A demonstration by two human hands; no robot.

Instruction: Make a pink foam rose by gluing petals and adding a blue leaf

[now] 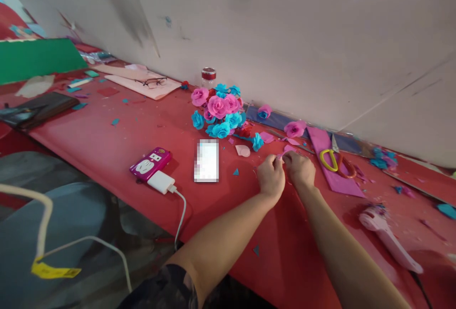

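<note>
My left hand (270, 178) and my right hand (300, 168) are close together above the red table, fingers pinched. Between their fingertips is a small piece of pink crepe paper (280, 156), mostly hidden by the fingers. Just beyond the hands lie loose pink petals (243, 150) and a blue paper rose (257, 141). A bunch of pink and blue paper roses (218, 109) stands further back, to the left of the hands. Right of my right hand, yellow-and-orange-handled scissors (329, 160) rest on a folded pink crepe paper sheet (342, 188).
A phone with a blurred screen (206, 160) and a magenta power bank (151, 164) with a white cable lie to the left. A pale pink handheld tool (390, 237) is at the right. Behind are a jar (208, 77), eyeglasses (156, 82) and a grey partition (285, 38).
</note>
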